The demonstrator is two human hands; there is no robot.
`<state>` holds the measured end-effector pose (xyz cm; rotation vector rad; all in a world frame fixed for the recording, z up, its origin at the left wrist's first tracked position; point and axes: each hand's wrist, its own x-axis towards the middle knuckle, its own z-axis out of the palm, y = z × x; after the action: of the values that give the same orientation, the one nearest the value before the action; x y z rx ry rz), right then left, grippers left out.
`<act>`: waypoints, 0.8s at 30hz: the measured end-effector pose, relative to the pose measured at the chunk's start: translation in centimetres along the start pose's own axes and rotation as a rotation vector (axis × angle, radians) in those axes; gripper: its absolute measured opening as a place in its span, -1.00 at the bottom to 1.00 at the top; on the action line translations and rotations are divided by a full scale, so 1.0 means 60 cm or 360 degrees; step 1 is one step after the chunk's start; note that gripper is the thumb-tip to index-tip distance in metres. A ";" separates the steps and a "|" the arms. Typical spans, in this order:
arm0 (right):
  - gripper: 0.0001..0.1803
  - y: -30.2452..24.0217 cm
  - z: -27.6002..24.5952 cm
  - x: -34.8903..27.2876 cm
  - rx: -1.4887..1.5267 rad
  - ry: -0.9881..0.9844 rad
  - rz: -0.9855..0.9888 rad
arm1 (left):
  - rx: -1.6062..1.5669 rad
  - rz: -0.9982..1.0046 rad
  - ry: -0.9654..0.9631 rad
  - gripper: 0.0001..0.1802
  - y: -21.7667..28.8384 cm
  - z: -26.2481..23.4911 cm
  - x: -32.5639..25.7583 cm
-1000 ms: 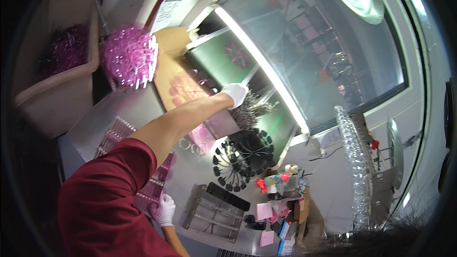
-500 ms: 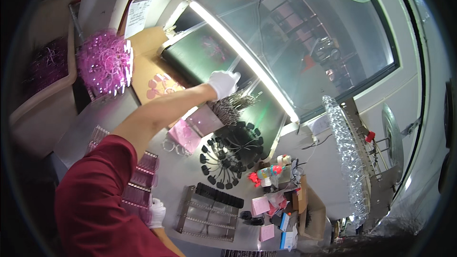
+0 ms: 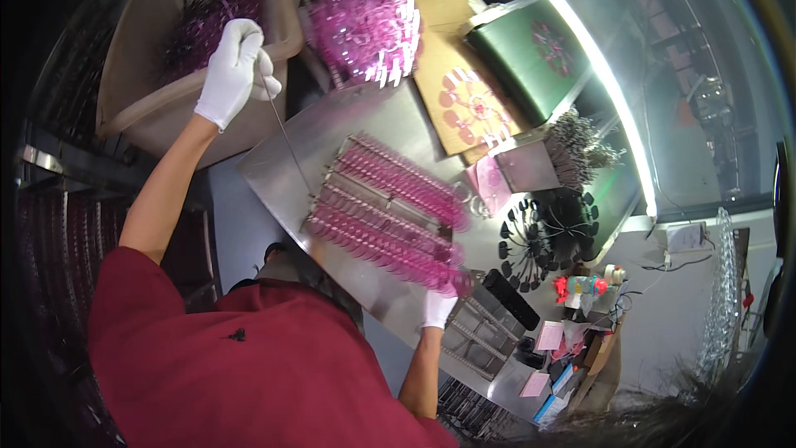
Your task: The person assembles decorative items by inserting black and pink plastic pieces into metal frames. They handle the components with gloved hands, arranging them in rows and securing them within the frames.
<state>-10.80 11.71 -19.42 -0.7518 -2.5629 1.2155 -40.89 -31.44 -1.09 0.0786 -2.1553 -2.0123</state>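
My left hand (image 3: 235, 75), in a white glove, is raised at the upper left beside a beige bin. Its fingers pinch a thin metal rod (image 3: 288, 143), which slants down to the left end of a metal rack (image 3: 390, 197). Rows of translucent pink curved pieces (image 3: 373, 236) fill this rack on the steel table. At the rack's near right corner is my right hand (image 3: 437, 309), also gloved, closed on the rack's end; pink pieces partly hide its fingertips.
The beige bin (image 3: 199, 99) holds shiny purple strands. Beside it stand a pink tinsel-like heap (image 3: 361, 29), cardboard (image 3: 448, 50) and a box of metal wires (image 3: 531, 168). Black-tipped fans (image 3: 531, 245), another rack (image 3: 481, 336) and small boxes lie to the right. A lit tube (image 3: 589, 58) hangs above.
My left hand has come from the box of wires over to the bin side, and a thin rod now shows in it. My view has swung left; my right hand stays at the rack.
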 end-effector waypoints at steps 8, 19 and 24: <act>-0.67 0.054 -0.021 0.029 0.0055 0.0085 -0.0024 | -0.0369 -0.0410 -0.0070 -0.73 -0.047 -0.048 0.002; -0.47 0.113 -0.057 0.068 -0.0290 -0.0174 -0.0031 | -0.0476 -0.0633 -0.0054 -0.75 -0.111 -0.074 0.020; -0.54 0.167 -0.057 0.093 0.0189 -0.0071 0.0242 | -0.0514 -0.0630 -0.0033 -0.73 -0.119 -0.080 0.018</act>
<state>-10.63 22.25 -25.09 -0.9172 -2.4801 1.4311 -41.74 -36.86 -7.77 0.4711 -1.9099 -2.5601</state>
